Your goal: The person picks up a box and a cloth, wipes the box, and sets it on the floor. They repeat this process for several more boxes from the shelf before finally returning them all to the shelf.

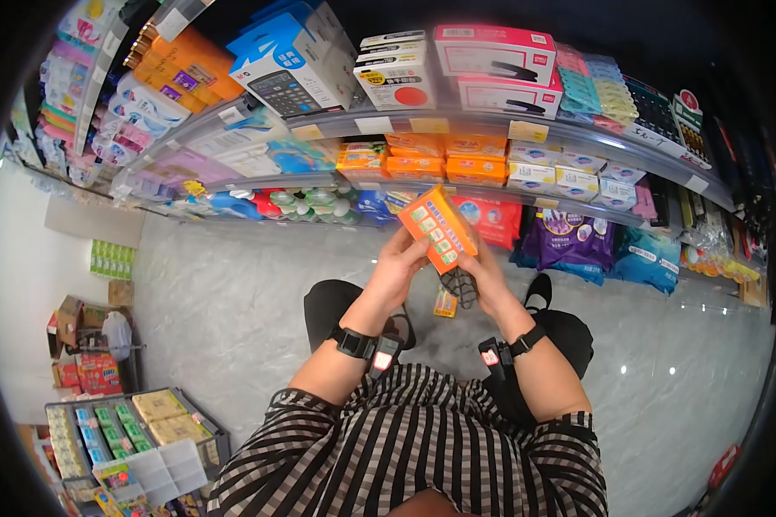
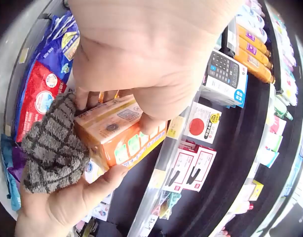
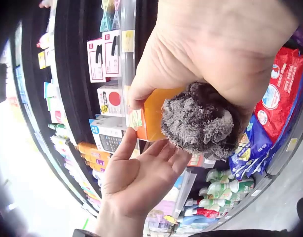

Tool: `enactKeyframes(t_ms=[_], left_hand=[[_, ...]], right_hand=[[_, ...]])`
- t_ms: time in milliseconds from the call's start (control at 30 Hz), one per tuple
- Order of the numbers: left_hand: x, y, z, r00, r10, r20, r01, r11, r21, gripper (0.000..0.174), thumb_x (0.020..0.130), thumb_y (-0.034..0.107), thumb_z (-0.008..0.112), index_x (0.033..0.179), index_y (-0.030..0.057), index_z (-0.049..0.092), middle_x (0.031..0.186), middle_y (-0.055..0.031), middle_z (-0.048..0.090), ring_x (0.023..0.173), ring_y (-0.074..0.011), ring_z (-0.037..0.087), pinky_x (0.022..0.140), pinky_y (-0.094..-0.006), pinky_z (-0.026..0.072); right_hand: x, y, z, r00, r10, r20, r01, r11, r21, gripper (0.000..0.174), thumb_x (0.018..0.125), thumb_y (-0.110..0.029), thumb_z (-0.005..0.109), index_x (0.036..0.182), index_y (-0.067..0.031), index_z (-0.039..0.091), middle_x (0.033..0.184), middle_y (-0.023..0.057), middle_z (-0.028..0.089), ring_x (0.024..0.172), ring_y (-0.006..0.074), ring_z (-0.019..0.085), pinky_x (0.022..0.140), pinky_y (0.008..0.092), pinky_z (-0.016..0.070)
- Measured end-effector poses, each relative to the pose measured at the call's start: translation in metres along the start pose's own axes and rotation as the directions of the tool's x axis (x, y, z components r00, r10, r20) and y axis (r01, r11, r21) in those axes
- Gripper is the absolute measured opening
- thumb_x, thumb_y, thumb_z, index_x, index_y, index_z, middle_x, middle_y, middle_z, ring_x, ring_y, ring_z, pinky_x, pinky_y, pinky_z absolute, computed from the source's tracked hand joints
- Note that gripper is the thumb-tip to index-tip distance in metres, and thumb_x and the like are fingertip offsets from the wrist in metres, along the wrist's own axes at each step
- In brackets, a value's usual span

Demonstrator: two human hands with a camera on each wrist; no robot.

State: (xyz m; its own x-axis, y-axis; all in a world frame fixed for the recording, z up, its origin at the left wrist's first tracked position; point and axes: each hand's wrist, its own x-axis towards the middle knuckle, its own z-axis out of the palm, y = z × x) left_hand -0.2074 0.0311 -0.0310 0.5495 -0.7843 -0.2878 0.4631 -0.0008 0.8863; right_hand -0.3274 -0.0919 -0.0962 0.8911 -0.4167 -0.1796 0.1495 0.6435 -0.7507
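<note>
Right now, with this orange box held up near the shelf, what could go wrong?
The orange box could slip, since the right grip shares it with a bunched gray cloth. If dropped, it might hit the small yellow-orange pack that appears to lie on the floor below. Moving it forward carelessly might also nudge the red pack on the low shelf.

In the middle of the head view, the box is orange with green and white bits. The cloth just below is grey with crossing black lines. At the bottom, the shirt has black and light brown stripes. The floor is grey.
</note>
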Motion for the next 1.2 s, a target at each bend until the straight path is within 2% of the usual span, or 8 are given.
enactKeyframes(t_ms=[367,467,533,667,733,767,833,1200], left_hand=[[-0.012,-0.012,-0.012,0.972,-0.045,-0.232,0.055,0.998,0.034,0.053,0.097,0.036,0.057,0.137,0.0061,0.041,0.128,-0.009,0.055,0.116,-0.0222,0.058,0.092,-0.0447,0.0518],[-0.014,-0.017,-0.021,0.961,-0.114,-0.252,0.11,0.993,-0.032,0.053,0.096,0.038,0.058,0.134,0.0051,0.043,0.124,-0.0089,0.058,0.111,-0.0216,0.061,0.089,-0.0447,0.053],[-0.016,-0.022,-0.022,0.938,-0.15,-0.313,0.126,0.987,-0.096,0.049,0.096,0.036,0.059,0.131,0.0041,0.045,0.12,-0.009,0.06,0.105,-0.021,0.063,0.086,-0.0442,0.0538],[-0.024,-0.02,-0.031,0.942,-0.153,-0.298,0.098,0.977,-0.192,0.046,0.09,0.034,0.066,0.122,0.0033,0.052,0.11,-0.0073,0.064,0.099,-0.0188,0.065,0.081,-0.0374,0.0545],[-0.027,-0.018,-0.036,0.907,-0.162,-0.389,0.097,0.979,-0.18,0.041,0.096,0.027,0.058,0.127,0.0015,0.048,0.117,-0.0091,0.063,0.105,-0.0208,0.064,0.089,-0.0428,0.0525],[-0.027,-0.02,-0.04,0.907,-0.163,-0.389,0.099,0.979,-0.179,0.041,0.096,0.027,0.058,0.127,0.0015,0.048,0.117,-0.0091,0.063,0.105,-0.0208,0.064,0.089,-0.0428,0.0525],[-0.026,-0.022,-0.047,0.964,-0.098,-0.246,-0.004,0.923,-0.384,0.04,0.095,0.024,0.058,0.127,0.0006,0.048,0.121,-0.0102,0.061,0.108,-0.0225,0.063,0.095,-0.0437,0.0494],[-0.013,-0.033,-0.029,0.989,0.017,-0.145,-0.085,0.874,-0.479,0.043,0.096,0.024,0.058,0.133,0.0059,0.045,0.129,-0.0083,0.057,0.124,-0.0217,0.052,0.109,-0.0433,0.036]], right_hand=[[-0.001,0.013,0.002,0.999,-0.035,-0.009,0.03,0.95,-0.311,0.076,0.076,-0.02,0.079,0.138,-0.0016,0.038,0.129,0.0109,0.054,0.117,0.0187,0.053,0.097,0.0333,0.0443],[-0.001,0.019,0.001,0.982,-0.158,0.103,0.186,0.888,-0.421,0.082,0.07,-0.022,0.083,0.136,0.0005,0.039,0.129,0.0148,0.053,0.119,0.0224,0.052,0.099,0.0355,0.0434],[-0.004,0.018,0.001,0.953,-0.262,0.151,0.261,0.464,-0.847,0.088,0.064,-0.024,0.086,0.134,0.0034,0.04,0.13,0.0194,0.051,0.121,0.0272,0.051,0.101,0.038,0.0415],[-0.006,0.014,0.002,0.965,-0.211,0.158,0.227,0.362,-0.904,0.092,0.061,-0.026,0.087,0.133,0.0055,0.04,0.131,0.0231,0.048,0.123,0.0311,0.049,0.102,0.0399,0.04],[-0.002,0.014,0.0,0.973,-0.125,0.192,0.229,0.577,-0.784,0.085,0.065,-0.02,0.086,0.133,0.0046,0.04,0.13,0.0184,0.052,0.12,0.0264,0.052,0.1,0.0372,0.0415],[-0.001,0.013,-0.001,0.973,-0.126,0.191,0.228,0.578,-0.783,0.085,0.065,-0.02,0.086,0.133,0.0046,0.04,0.13,0.0184,0.052,0.12,0.0264,0.052,0.1,0.0372,0.0415],[-0.003,0.003,0.007,0.995,0.083,0.062,-0.057,0.937,-0.346,0.078,0.071,-0.012,0.082,0.136,0.0019,0.04,0.128,0.0125,0.055,0.115,0.0207,0.054,0.098,0.0341,0.0431],[-0.001,0.001,0.004,0.986,0.126,0.109,-0.101,0.972,-0.213,0.078,0.078,-0.004,0.073,0.145,-0.0022,0.032,0.131,0.0086,0.052,0.117,0.0162,0.052,0.098,0.0309,0.0435]])
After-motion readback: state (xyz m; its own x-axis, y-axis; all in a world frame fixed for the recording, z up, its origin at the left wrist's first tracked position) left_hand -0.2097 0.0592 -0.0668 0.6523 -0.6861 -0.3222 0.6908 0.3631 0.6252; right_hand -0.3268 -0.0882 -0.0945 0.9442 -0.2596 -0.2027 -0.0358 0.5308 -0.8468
